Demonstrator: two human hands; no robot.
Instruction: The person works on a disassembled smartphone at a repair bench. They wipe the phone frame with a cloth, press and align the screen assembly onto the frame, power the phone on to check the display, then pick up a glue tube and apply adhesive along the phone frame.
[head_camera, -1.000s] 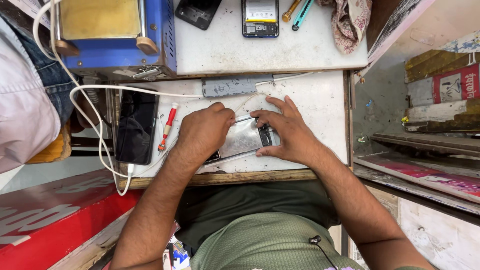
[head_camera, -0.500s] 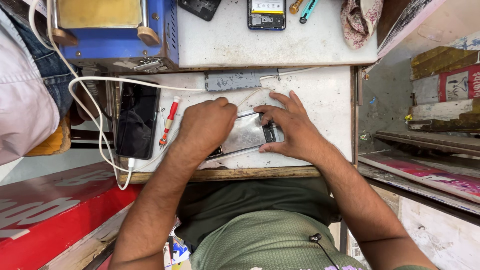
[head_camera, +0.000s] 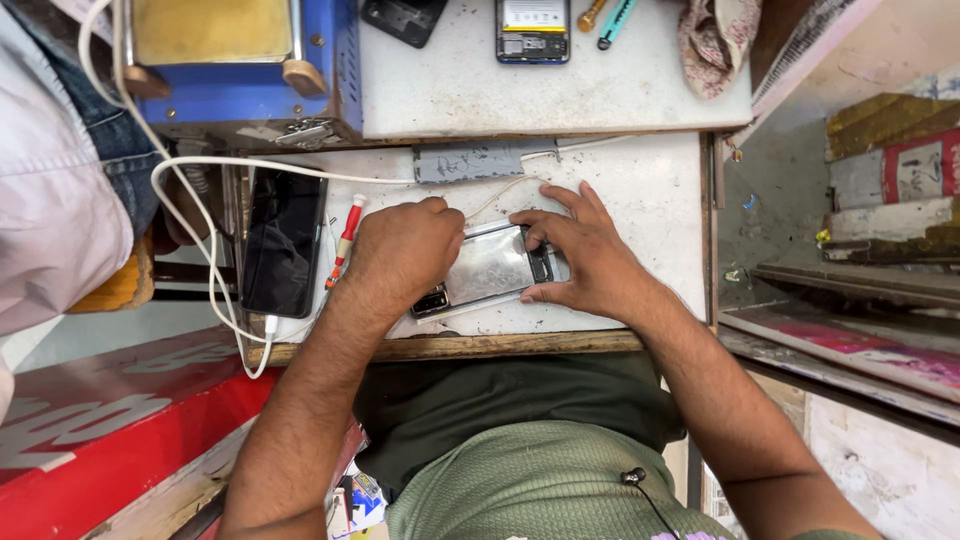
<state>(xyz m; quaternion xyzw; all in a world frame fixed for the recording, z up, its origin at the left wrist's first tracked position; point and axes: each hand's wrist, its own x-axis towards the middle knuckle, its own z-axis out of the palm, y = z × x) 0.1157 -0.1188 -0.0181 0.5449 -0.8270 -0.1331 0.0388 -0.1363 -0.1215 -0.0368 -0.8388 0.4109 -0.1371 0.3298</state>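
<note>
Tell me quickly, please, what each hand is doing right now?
Left hand: curled, knuckles up, pressing on the opened phone; its grip is hidden.
Right hand: fingers spread, holding the phone's right end.

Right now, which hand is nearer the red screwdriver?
Left. The left hand lies just to the right of the red screwdriver, resting on the opened phone. The right hand grips the phone's far end, farther away.

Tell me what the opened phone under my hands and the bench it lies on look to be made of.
Opened phone: its inner plate looks like dull silver metal, with a soft grey sheen.
Bench top: probably white painted or laminated board, matte, scuffed and stained; a bare wooden strip shows along its front edge.
</note>
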